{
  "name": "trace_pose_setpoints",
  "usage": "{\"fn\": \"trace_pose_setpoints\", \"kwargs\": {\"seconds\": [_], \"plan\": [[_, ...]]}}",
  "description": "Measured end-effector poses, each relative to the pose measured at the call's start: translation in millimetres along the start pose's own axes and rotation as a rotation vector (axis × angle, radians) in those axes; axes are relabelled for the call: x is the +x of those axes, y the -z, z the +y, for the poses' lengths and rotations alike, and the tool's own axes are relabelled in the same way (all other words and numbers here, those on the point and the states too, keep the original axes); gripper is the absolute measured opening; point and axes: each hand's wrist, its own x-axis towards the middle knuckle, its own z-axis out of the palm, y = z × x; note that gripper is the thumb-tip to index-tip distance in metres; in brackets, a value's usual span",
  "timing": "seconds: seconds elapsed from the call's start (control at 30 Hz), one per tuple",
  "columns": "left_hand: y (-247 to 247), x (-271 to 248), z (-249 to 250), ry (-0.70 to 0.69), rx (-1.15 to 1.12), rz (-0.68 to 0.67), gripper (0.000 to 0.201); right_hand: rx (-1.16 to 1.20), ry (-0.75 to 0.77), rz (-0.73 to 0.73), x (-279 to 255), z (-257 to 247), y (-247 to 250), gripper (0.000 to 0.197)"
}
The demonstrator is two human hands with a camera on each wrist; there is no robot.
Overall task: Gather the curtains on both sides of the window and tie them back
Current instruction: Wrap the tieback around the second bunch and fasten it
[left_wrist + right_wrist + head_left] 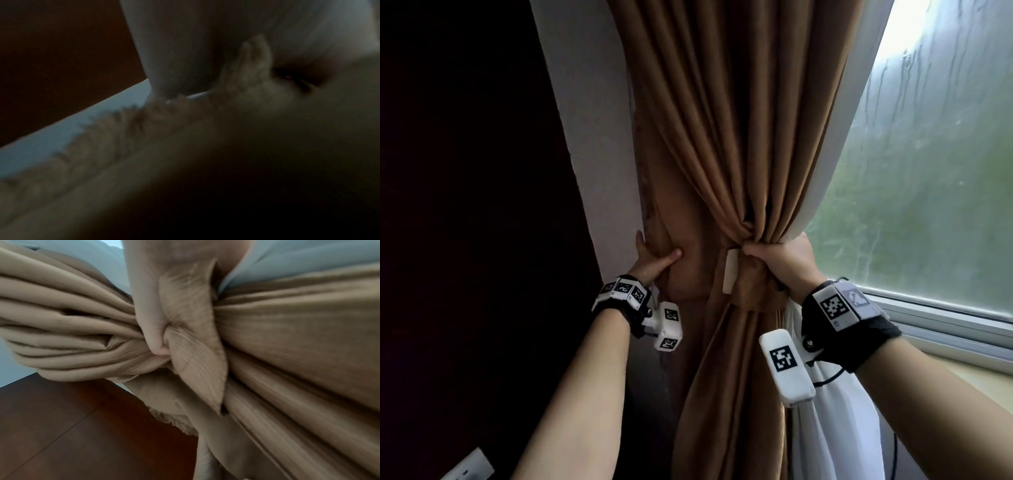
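Note:
A brown curtain (722,137) hangs gathered into a bundle, with a brown tieback band (753,287) wrapped around its waist. A white tab (731,275) shows on the band's left end. My right hand (774,255) grips the bundle at the band's top edge, white sheer (835,428) included. In the right wrist view its thumb (154,331) presses into the ribbed band (195,345) across the folds (61,321). My left hand (654,262) grips the curtain's fringed left edge by the wall, thumb in front. The left wrist view is dark and blurred, showing only the fringe (102,138).
A rain-streaked window (928,171) and its sill (945,329) lie to the right. A pale wall strip (585,137) and a dark wooden panel (465,171) stand to the left. A white wall socket (469,466) sits low on the panel.

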Motion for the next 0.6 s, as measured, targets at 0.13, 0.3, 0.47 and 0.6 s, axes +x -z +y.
{"fn": "trace_pose_setpoints", "kwargs": {"seconds": [0.13, 0.3, 0.47, 0.6], "plan": [[12, 55, -31, 0.088, -0.005, -0.089, 0.151, -0.015, 0.017, 0.022, -1, 0, -3, 0.046], [-1, 22, 5, 0.102, -0.047, -0.202, 0.064, 0.0, 0.032, 0.043, 0, 1, -5, 0.043], [6, 2, 7, 0.166, -0.154, -0.211, 0.045, 0.013, 0.043, 0.062, 1, 1, -8, 0.043], [5, -29, 14, 0.14, -0.306, -0.221, 0.037, -0.007, 0.053, 0.06, 1, 0, -10, 0.041]]}}
